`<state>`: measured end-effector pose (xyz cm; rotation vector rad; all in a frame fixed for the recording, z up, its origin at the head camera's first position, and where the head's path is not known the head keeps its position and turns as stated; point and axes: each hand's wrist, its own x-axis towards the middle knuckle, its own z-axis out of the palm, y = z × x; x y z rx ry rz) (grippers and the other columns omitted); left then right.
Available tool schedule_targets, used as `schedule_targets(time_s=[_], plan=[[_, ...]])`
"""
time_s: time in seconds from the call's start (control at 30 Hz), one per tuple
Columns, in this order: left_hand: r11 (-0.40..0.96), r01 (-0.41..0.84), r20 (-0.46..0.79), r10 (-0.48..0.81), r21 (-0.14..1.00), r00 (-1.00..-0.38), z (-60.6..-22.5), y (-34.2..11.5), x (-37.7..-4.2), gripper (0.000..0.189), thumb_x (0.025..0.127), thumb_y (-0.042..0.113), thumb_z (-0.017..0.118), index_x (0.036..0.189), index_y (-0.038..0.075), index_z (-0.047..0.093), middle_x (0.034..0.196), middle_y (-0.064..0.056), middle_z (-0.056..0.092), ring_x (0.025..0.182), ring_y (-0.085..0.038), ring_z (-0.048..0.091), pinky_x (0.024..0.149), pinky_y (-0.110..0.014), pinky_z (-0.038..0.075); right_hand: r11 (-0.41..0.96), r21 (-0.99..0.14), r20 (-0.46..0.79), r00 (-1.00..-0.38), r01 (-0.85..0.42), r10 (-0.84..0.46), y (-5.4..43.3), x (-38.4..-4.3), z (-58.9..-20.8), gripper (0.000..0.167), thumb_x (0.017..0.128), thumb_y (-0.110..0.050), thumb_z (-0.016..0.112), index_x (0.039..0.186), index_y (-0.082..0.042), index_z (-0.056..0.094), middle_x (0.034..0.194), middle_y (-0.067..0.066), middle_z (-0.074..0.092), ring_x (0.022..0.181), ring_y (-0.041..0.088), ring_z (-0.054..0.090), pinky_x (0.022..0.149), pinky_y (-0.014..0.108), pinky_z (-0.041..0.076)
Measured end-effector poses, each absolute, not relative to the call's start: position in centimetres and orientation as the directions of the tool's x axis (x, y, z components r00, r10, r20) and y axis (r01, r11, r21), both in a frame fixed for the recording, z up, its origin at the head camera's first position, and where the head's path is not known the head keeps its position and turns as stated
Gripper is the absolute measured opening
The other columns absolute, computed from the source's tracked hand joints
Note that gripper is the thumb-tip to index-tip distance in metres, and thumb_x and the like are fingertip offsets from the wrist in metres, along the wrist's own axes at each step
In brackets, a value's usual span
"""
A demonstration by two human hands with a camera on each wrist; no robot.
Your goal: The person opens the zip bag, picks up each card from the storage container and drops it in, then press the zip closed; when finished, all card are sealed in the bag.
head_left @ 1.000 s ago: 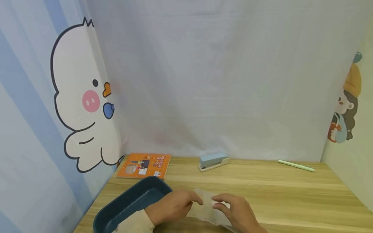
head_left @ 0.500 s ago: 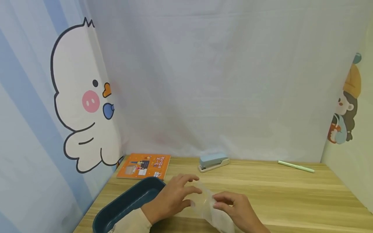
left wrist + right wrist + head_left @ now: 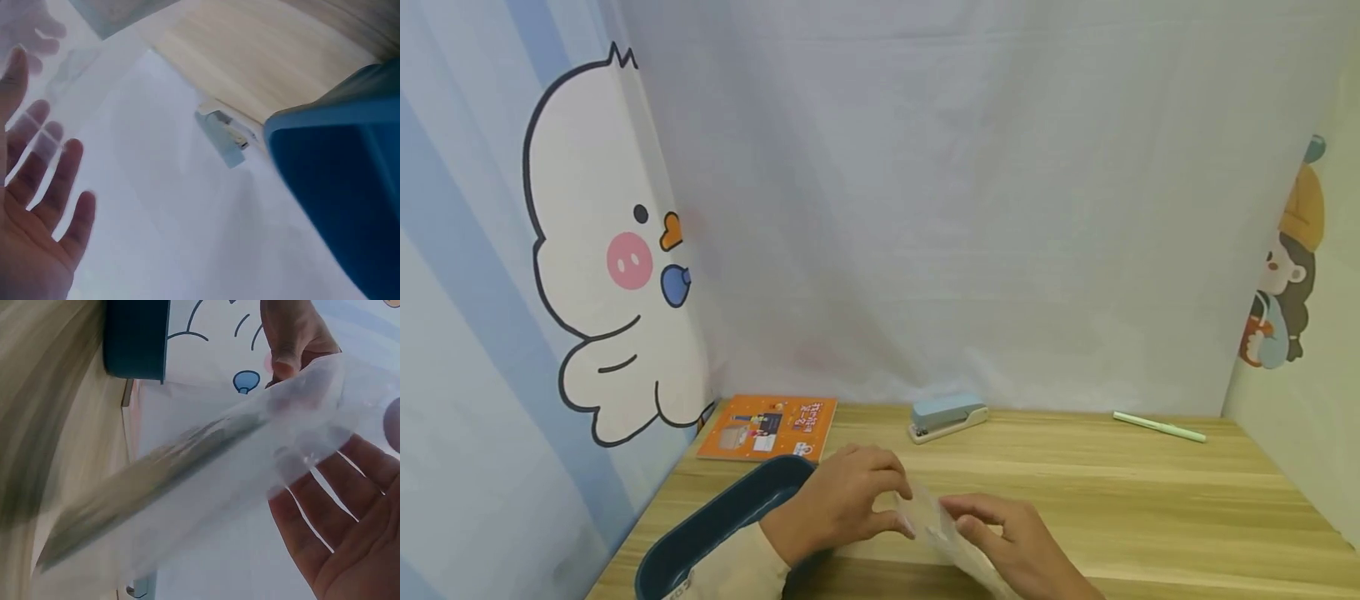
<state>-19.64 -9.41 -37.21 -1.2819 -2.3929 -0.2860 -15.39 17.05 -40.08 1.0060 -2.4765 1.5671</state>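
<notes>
A translucent plastic bag is stretched between the two hands above the near part of the table. In the head view my left hand holds its far left end, thumb below and fingers above. On the right side my right hand grips the bag between thumb and fingers. The right wrist view has the bag running diagonally, with the right hand's fingers behind it. Through the film in the left wrist view, the fingers of my left hand look spread.
A dark blue tray stands at the left, partly behind the left forearm. Behind it lies an orange book. A blue stapler sits at the table's back middle, and a light green pen at the back right. A curtain hangs behind.
My left hand has lifted from the bag's surface, spread its fingers, then come round the bag's end. The bag has turned to a steeper slant; the right hand has stayed on it.
</notes>
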Motion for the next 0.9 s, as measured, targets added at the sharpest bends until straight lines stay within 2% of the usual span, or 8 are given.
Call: schedule_targets(time_s=[0.07,0.13,0.3,0.4,0.53,0.63,0.77,0.9], plan=[[0.574,0.819,0.432,0.733,0.021,-0.525,-36.8,-9.4,-19.4,0.032,0.082,0.053,0.076,0.096,0.024,0.075,0.098,0.012,0.064,0.089,-0.005,0.061,0.08,-0.025,0.05,0.272,-0.77,0.412,-0.776,-0.577,-0.478,17.2,-15.0,-39.6,0.031,0.107,-0.02,0.05,0.13,-0.006,0.066,0.125,0.006,0.068,0.109,0.019,0.065,0.084,0.032,0.054],[0.59,0.806,0.431,0.714,0.054,-0.551,-36.4,-9.4,-19.2,0.029,0.082,0.052,0.076,0.092,0.024,0.073,0.093,0.013,0.063,0.079,-0.001,0.058,0.07,-0.02,0.049,0.235,-0.719,0.499,-0.721,-0.654,-0.481,17.2,-14.7,-39.2,0.033,0.106,-0.024,0.052,0.131,-0.006,0.065,0.125,0.006,0.068,0.108,0.018,0.066,0.085,0.034,0.054],[0.64,0.756,0.409,0.659,0.136,-0.631,-35.8,-9.4,-18.6,0.036,0.081,0.052,0.076,0.087,0.022,0.057,0.075,0.016,0.053,0.059,0.002,0.043,0.052,-0.017,0.038,0.214,-0.547,0.682,-0.579,-0.81,-0.448,16.4,-14.4,-39.0,0.033,0.091,-0.014,0.075,0.122,-0.007,0.069,0.115,0.006,0.072,0.101,0.019,0.07,0.081,0.033,0.057],[0.641,0.751,0.402,0.653,0.158,-0.642,-35.6,-9.4,-18.3,0.037,0.082,0.051,0.075,0.096,0.02,0.059,0.074,0.015,0.056,0.058,0.003,0.046,0.051,-0.017,0.038,0.321,-0.514,0.706,-0.605,-0.796,-0.368,16.0,-14.0,-39.0,0.025,0.084,-0.007,0.08,0.107,-0.015,0.075,0.103,-0.004,0.074,0.091,0.013,0.071,0.076,0.029,0.057],[0.621,0.773,0.437,0.665,0.128,-0.606,-35.2,-9.5,-17.9,0.03,0.083,0.046,0.076,0.099,0.02,0.072,0.081,0.014,0.063,0.068,0.005,0.055,0.058,-0.015,0.044,0.447,-0.497,0.707,-0.646,-0.744,-0.288,16.0,-14.0,-38.8,0.02,0.081,-0.008,0.083,0.092,-0.022,0.074,0.091,-0.016,0.072,0.082,0.006,0.069,0.071,0.027,0.057],[0.649,0.736,0.401,0.632,0.193,-0.663,-34.5,-9.4,-17.1,0.02,0.086,0.043,0.074,0.089,0.023,0.074,0.08,0.017,0.059,0.068,0.004,0.054,0.058,-0.017,0.045,0.503,-0.481,0.701,-0.659,-0.718,-0.272,16.4,-14.3,-38.5,0.02,0.08,-0.009,0.083,0.09,-0.024,0.073,0.089,-0.021,0.069,0.081,0.004,0.069,0.072,0.028,0.057],[0.725,0.624,0.277,0.561,0.291,-0.78,-33.4,-9.1,-15.7,0.017,0.093,0.041,0.07,0.09,0.025,0.076,0.079,0.019,0.053,0.067,0.004,0.05,0.056,-0.021,0.043,0.569,-0.483,0.651,-0.708,-0.665,-0.275,16.8,-14.5,-38.0,0.016,0.084,-0.017,0.081,0.089,-0.029,0.071,0.087,-0.028,0.065,0.081,0.001,0.066,0.073,0.031,0.056],[0.773,0.601,0.261,0.549,0.202,-0.794,-33.2,-8.6,-14.9,0.014,0.093,0.036,0.07,0.094,0.026,0.079,0.079,0.016,0.052,0.066,0.001,0.049,0.054,-0.021,0.042,0.652,-0.433,0.619,-0.731,-0.623,-0.287,16.8,-14.6,-37.2,0.015,0.084,-0.023,0.082,0.094,-0.028,0.073,0.091,-0.026,0.066,0.087,0.002,0.066,0.075,0.033,0.056]])
